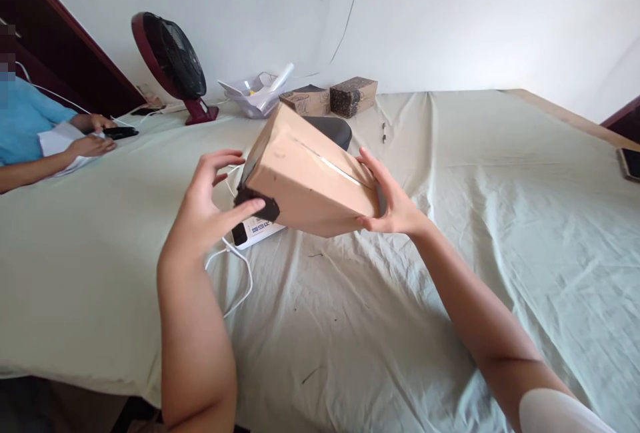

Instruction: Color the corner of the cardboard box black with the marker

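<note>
A brown cardboard box (315,180) is held tilted above the cloth-covered table, between my two hands. My left hand (210,200) grips its left end, with the thumb on a black patch (267,206) at the lower corner. My right hand (390,200) clasps the right end, fingers on the upper edge and thumb below. Behind and under the box, a white power strip (257,232) with a white cord lies partly hidden. A dark rounded case (333,130) shows just past the box's far edge.
Two printed cardboard boxes (354,96) and a clear plastic basket (253,96) stand by the wall. A red fan (173,60) is at the back left. A pen (384,132) and a phone (629,164) lie to the right. A person in blue (35,120) sits at the left.
</note>
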The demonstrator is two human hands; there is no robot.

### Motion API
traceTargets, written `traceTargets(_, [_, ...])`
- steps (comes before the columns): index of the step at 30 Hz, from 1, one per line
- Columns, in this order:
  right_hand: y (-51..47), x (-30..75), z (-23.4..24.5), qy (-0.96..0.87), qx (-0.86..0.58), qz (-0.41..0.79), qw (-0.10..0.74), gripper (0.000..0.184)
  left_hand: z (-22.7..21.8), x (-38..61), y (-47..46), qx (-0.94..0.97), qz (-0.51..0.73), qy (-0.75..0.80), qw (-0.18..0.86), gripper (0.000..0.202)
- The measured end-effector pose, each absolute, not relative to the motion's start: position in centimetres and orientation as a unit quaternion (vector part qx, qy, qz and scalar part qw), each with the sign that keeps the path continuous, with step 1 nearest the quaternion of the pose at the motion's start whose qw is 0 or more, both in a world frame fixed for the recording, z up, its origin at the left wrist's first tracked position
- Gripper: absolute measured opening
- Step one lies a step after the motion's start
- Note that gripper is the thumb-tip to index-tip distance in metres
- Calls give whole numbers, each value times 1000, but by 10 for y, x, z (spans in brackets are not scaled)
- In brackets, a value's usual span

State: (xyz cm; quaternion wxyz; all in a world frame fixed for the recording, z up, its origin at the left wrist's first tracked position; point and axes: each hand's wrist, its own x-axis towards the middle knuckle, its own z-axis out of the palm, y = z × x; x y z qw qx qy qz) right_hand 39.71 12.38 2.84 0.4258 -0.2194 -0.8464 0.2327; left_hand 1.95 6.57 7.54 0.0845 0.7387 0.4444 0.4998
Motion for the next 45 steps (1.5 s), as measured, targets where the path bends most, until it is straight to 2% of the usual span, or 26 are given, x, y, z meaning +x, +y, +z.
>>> traceTargets(2, [116, 398, 41, -867, -190, 190, 420, 123, 78, 17, 59, 789, 419, 437, 99, 124])
traceTargets(3, [112, 397, 47, -872, -180, 176, 419, 123, 79, 16, 56, 809, 388, 428, 107, 140])
traceTargets(5, [104, 396, 56, -875, -173, 158, 423, 122, 80, 17, 54, 831, 361, 407, 115, 154])
traceTargets(13, [85, 394, 75, -883, -180, 99, 421, 114, 81, 20, 55, 831, 397, 374, 103, 158])
traceTargets(17, [82, 396, 79, -890, -177, 69, 414, 96, 81, 18, 54, 823, 403, 384, 114, 158])
traceTargets(20, [80, 397, 80, -893, -180, 61, 408, 86, 80, 15, 55, 830, 392, 381, 108, 165])
traceTargets(39, [75, 399, 84, -899, -186, 71, 390, 80, 79, 13, 64, 855, 407, 305, 102, 179])
traceTargets(45, [74, 399, 83, -900, -191, 75, 385, 80, 82, 14, 60, 853, 393, 325, 108, 174])
